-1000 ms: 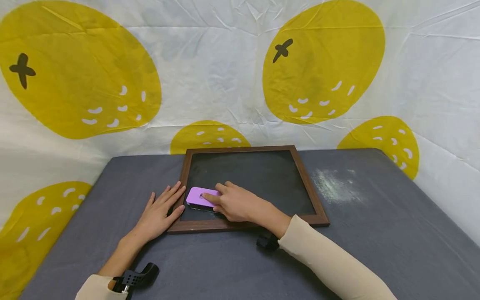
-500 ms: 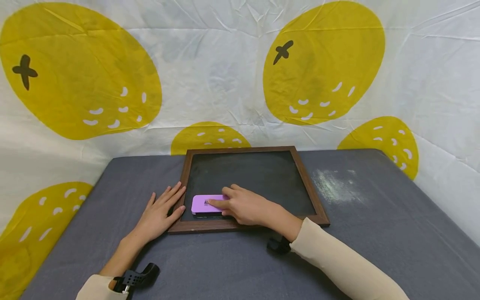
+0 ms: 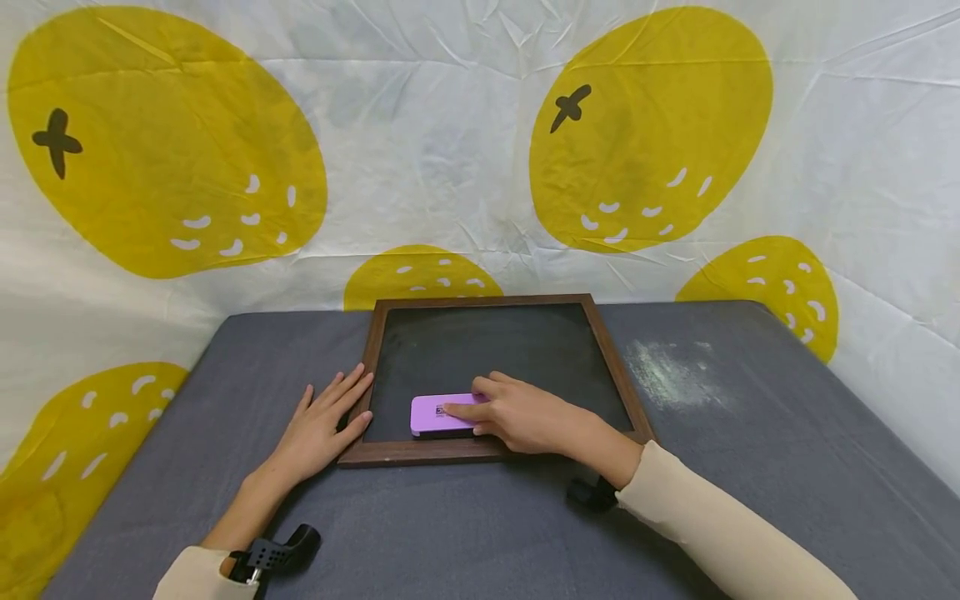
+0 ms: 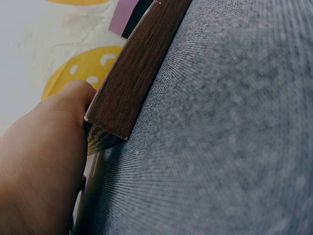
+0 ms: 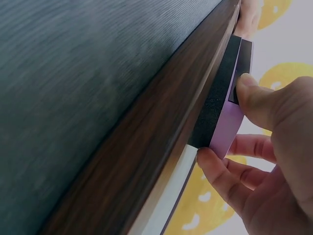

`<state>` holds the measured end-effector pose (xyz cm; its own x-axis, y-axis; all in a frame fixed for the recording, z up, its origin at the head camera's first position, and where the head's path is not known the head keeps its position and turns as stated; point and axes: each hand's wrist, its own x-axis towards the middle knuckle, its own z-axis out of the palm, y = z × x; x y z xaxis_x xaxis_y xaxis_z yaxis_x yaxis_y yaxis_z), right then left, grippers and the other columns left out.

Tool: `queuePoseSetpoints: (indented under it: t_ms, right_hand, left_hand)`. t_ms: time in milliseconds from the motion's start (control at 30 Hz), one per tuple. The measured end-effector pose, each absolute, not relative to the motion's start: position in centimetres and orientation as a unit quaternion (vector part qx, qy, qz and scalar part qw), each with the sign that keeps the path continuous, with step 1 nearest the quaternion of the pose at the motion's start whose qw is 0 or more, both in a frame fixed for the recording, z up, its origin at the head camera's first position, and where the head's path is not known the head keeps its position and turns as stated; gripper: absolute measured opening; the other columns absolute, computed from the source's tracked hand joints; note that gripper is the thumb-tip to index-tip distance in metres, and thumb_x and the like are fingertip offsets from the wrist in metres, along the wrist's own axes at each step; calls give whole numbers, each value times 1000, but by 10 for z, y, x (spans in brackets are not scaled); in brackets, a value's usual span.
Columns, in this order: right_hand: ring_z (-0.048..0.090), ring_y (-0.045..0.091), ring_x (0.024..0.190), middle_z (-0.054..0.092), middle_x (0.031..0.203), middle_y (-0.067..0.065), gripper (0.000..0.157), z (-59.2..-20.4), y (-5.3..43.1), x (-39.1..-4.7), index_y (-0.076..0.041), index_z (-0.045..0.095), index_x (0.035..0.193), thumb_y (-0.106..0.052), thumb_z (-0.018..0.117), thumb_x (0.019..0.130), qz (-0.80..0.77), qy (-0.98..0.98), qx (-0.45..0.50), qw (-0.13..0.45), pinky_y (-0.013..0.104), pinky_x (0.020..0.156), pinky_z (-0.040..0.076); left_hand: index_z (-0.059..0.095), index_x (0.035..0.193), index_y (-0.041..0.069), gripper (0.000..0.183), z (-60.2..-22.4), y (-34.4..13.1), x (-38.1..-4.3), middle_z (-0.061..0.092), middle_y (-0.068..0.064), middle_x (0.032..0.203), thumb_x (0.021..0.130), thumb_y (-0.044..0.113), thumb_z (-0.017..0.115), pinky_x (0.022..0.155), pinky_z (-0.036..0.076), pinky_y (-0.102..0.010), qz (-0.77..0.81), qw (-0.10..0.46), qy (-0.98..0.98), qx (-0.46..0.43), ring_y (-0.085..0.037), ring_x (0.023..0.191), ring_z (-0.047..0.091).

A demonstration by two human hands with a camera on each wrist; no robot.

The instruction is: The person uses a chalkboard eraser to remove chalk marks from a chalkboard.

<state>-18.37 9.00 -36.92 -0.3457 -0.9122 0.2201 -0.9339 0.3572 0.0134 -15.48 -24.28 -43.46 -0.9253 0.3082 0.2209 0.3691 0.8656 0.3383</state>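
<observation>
A chalkboard [image 3: 480, 346] in a brown wooden frame lies on the cloth-covered table. On its lower part, close to the near frame bar, sits a purple eraser [image 3: 431, 414] with a dark felt underside. My right hand [image 3: 525, 417] grips the eraser's right end, the index finger stretched along its top. In the right wrist view the thumb [image 5: 252, 95] presses one side of the eraser while other fingers curl round its end. My left hand [image 3: 318, 429] lies spread with its fingertips and thumb on the left frame bar [image 4: 137, 68].
A pale chalky smudge [image 3: 671, 373] marks the grey tablecloth [image 3: 420, 533] right of the board. Behind the table hangs a white curtain [image 3: 427, 150] with yellow fruit prints. Black wrist-camera mounts [image 3: 273, 554] sit on both wrists.
My right hand has slid the eraser from the board's left side rightward and slightly nearer, along the near frame bar. The left hand has stayed in place on the frame.
</observation>
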Motion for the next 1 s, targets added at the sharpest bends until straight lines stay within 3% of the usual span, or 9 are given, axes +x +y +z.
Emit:
queuePoseSetpoints:
  t_ms: [467,1000]
  right_hand:
    - [51,19,90,57,112,9,47,-376,154,-192,-24,57,137,-15,66,91,103,-823,549,103,31,73,49]
    - [55,21,93,58,109,9,50,-376,213,-182,-20,60,133,-8,71,85,99,-833,531,117,35,73,52]
  left_hand:
    - [31,152,19,62,-435,-243,-155,23,-4,157,98,45,49,108,6,-65,-194,76,-961,-180,-34,141,22]
    - [30,152,19,62,-436,-243,-154,23,-4,157,99,45,48,108,6,-64,-192,75,-962,-179,-33,142,21]
